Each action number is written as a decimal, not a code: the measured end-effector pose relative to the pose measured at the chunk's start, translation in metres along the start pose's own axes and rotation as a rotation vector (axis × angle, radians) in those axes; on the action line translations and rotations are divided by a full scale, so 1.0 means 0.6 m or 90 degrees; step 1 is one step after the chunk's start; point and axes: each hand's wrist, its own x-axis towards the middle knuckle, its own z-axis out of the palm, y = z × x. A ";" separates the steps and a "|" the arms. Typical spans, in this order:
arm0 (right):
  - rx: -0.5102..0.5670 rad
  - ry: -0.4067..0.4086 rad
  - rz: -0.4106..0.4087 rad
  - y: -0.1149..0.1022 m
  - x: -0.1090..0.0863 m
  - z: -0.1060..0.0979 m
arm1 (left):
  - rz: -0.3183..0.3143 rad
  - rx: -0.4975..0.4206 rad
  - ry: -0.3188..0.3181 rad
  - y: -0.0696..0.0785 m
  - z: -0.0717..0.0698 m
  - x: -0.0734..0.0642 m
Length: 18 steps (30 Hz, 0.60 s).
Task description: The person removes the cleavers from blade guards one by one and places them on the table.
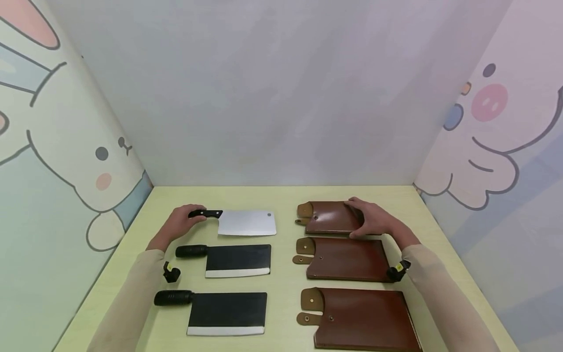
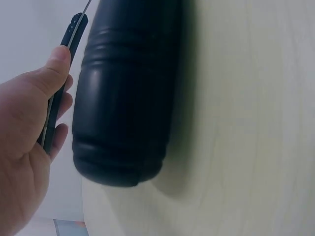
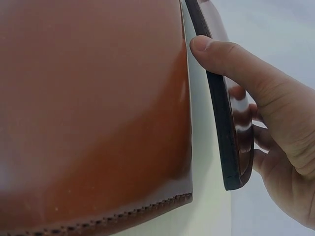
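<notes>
At the back left, my left hand (image 1: 184, 221) grips the black handle of a cleaver (image 1: 247, 223) with a bright steel blade. In the left wrist view the thumb lies along one side of that handle (image 2: 49, 115), and the fingertips show on the other. At the back right, my right hand (image 1: 372, 218) spans the closed end of a brown leather knife sheath (image 1: 332, 217), thumb on its near edge and fingers over the far edge. The right wrist view shows the thumb against the dark edge of this sheath (image 3: 224, 132).
Two black-bladed cleavers, a middle one (image 1: 238, 258) and a front one (image 1: 228, 310), lie on the left. On the right lie a middle sheath (image 1: 347, 259) and a larger front sheath (image 1: 365, 318), with tan snap straps. Walls enclose the pale table (image 1: 281, 195).
</notes>
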 end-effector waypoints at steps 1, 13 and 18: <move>0.002 -0.001 0.001 0.000 0.001 0.000 | -0.001 0.001 -0.001 0.000 0.000 0.000; 0.016 -0.032 0.024 0.007 0.002 0.006 | -0.022 0.008 -0.022 -0.009 0.001 -0.003; 0.016 -0.043 0.032 0.010 0.003 0.010 | -0.032 0.003 -0.036 -0.011 0.000 -0.001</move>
